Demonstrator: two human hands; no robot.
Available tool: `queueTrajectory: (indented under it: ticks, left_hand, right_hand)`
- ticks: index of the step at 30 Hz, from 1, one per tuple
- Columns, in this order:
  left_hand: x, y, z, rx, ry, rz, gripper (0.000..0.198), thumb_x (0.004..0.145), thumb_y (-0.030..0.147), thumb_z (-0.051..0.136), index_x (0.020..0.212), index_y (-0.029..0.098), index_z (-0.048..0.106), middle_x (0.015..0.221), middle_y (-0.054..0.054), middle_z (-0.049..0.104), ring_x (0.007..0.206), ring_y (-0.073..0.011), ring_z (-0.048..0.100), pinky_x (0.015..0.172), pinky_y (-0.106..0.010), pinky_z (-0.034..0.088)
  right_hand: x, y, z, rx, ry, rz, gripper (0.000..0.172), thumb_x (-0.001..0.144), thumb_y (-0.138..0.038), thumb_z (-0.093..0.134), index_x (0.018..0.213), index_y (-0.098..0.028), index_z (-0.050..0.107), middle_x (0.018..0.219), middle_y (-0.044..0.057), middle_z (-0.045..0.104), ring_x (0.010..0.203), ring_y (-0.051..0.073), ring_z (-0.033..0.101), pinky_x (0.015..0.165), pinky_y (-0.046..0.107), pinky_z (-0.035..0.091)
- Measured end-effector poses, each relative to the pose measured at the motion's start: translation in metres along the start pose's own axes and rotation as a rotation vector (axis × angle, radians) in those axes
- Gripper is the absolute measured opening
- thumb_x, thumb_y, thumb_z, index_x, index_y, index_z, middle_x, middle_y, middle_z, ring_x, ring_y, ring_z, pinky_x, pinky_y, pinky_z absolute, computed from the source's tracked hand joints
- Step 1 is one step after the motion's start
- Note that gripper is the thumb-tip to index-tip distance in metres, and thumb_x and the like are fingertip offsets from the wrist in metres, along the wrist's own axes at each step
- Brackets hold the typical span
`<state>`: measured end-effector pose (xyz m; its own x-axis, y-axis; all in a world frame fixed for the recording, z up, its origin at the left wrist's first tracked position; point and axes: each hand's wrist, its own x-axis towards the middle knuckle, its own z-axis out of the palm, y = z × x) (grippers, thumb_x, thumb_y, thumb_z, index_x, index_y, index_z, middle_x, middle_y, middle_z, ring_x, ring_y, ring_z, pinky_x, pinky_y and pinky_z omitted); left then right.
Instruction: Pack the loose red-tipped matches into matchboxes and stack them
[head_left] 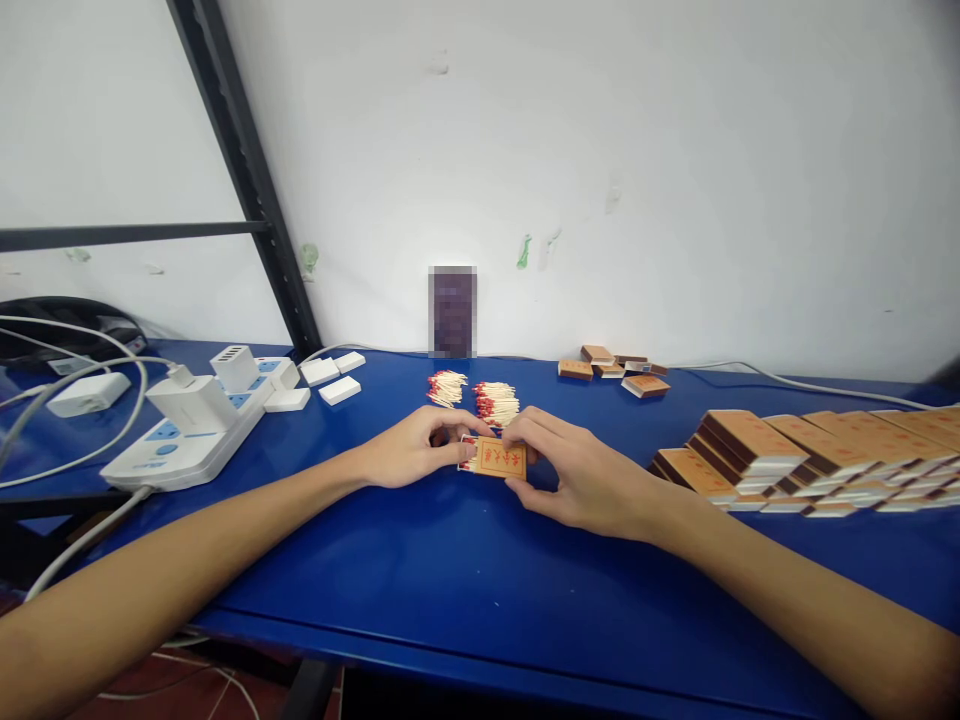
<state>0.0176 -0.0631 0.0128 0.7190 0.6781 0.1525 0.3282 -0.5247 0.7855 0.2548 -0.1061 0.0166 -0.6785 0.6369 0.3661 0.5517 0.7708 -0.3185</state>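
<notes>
Both hands hold one matchbox [501,458] just above the blue table [450,560]. Its orange sleeve with red characters covers the right part, and the white tray with red-tipped matches sticks out at the left. My left hand [420,445] grips the tray end between thumb and fingers. Around the sleeve's right end, the thumb and fingers of my right hand [577,470] are closed. Just beyond the hands lie two piles of loose matches, a left pile [448,388] and a right pile [496,402], with red heads mostly toward the left.
Stacked matchboxes [757,445] fill the right side. Several more matchboxes [597,355] lie near the wall. White trays [340,390] sit at back left, beside a power strip [195,430] with plugs and cables. A pixelated dark rectangle [453,312] stands against the wall.
</notes>
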Motion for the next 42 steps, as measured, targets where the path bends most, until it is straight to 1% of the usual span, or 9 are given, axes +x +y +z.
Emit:
queueTrajectory:
  ticks: [8, 12, 17, 23, 27, 31, 35, 38, 42]
  left_hand:
    - [0.000, -0.001, 0.002, 0.039, 0.027, 0.004, 0.033, 0.095, 0.040, 0.049, 0.113, 0.016, 0.064, 0.068, 0.001, 0.055, 0.058, -0.0088, 0.041, 0.053, -0.021, 0.032]
    - [-0.001, -0.001, 0.002, 0.076, 0.035, 0.005, 0.035, 0.096, 0.040, 0.047, 0.115, 0.017, 0.063, 0.077, -0.001, 0.061, 0.062, -0.0100, 0.046, 0.056, -0.022, 0.036]
    - [-0.002, 0.000, 0.001, 0.166, 0.043, 0.043, 0.035, 0.098, 0.036, 0.043, 0.120, 0.017, 0.061, 0.100, -0.006, 0.068, 0.084, -0.0157, 0.059, 0.073, -0.027, 0.046]
    - [-0.003, 0.003, 0.004, 0.218, 0.040, 0.137, 0.035, 0.100, 0.029, 0.037, 0.122, 0.017, 0.061, 0.120, -0.007, 0.066, 0.105, -0.0187, 0.060, 0.093, -0.030, 0.044]
    - [-0.004, 0.007, 0.008, 0.238, 0.041, 0.127, 0.036, 0.100, 0.030, 0.035, 0.118, 0.017, 0.063, 0.111, -0.005, 0.068, 0.098, -0.0181, 0.062, 0.089, -0.029, 0.045]
    - [-0.003, 0.009, 0.011, 0.294, 0.091, 0.071, 0.039, 0.100, 0.035, 0.035, 0.102, 0.014, 0.068, 0.090, -0.003, 0.069, 0.081, -0.0160, 0.060, 0.075, -0.026, 0.045]
    - [-0.003, 0.009, 0.011, 0.326, 0.111, 0.052, 0.043, 0.099, 0.039, 0.035, 0.090, 0.013, 0.068, 0.078, -0.002, 0.065, 0.072, -0.0139, 0.056, 0.069, -0.024, 0.043]
    - [-0.003, 0.009, 0.009, 0.300, 0.093, 0.055, 0.043, 0.100, 0.039, 0.032, 0.098, 0.014, 0.068, 0.082, -0.001, 0.066, 0.075, -0.0145, 0.057, 0.072, -0.024, 0.043]
    - [-0.004, 0.010, 0.006, 0.257, 0.071, 0.074, 0.038, 0.100, 0.033, 0.033, 0.116, 0.018, 0.064, 0.101, -0.003, 0.069, 0.090, -0.0165, 0.061, 0.084, -0.027, 0.044]
  right_hand:
    - [0.000, 0.001, 0.000, -0.002, -0.011, 0.006, 0.020, 0.084, -0.019, 0.056, 0.103, -0.021, 0.050, 0.102, 0.005, 0.057, 0.079, 0.015, 0.055, 0.069, 0.029, 0.045]
    - [0.000, 0.001, 0.001, -0.012, 0.006, 0.001, 0.021, 0.084, -0.020, 0.056, 0.104, -0.021, 0.050, 0.103, 0.006, 0.058, 0.079, 0.015, 0.056, 0.070, 0.029, 0.046]
    - [0.000, 0.003, 0.002, -0.007, 0.005, 0.000, 0.021, 0.086, -0.022, 0.058, 0.106, -0.021, 0.051, 0.102, 0.005, 0.058, 0.079, 0.015, 0.056, 0.070, 0.029, 0.046]
    - [0.000, 0.009, 0.007, 0.030, -0.005, -0.027, 0.024, 0.087, -0.025, 0.061, 0.108, -0.022, 0.051, 0.104, 0.005, 0.058, 0.083, 0.015, 0.057, 0.072, 0.029, 0.049]
    - [-0.001, 0.009, 0.010, 0.038, 0.003, -0.061, 0.024, 0.087, -0.026, 0.063, 0.107, -0.022, 0.051, 0.105, 0.005, 0.058, 0.087, 0.016, 0.058, 0.074, 0.029, 0.049]
    - [0.000, 0.007, 0.010, 0.023, 0.012, -0.082, 0.024, 0.086, -0.025, 0.063, 0.106, -0.022, 0.051, 0.105, 0.006, 0.059, 0.090, 0.017, 0.057, 0.074, 0.029, 0.049]
    - [0.001, 0.006, 0.009, 0.010, 0.005, -0.066, 0.024, 0.085, -0.024, 0.064, 0.105, -0.022, 0.051, 0.104, 0.005, 0.058, 0.088, 0.016, 0.057, 0.072, 0.028, 0.048]
    - [0.001, 0.006, 0.008, -0.002, 0.009, -0.065, 0.024, 0.084, -0.021, 0.063, 0.104, -0.021, 0.051, 0.103, 0.005, 0.058, 0.085, 0.016, 0.056, 0.071, 0.028, 0.048]
    - [0.001, 0.006, 0.007, -0.009, 0.038, -0.057, 0.022, 0.084, -0.020, 0.061, 0.104, -0.020, 0.051, 0.100, 0.004, 0.057, 0.080, 0.015, 0.056, 0.070, 0.028, 0.048]
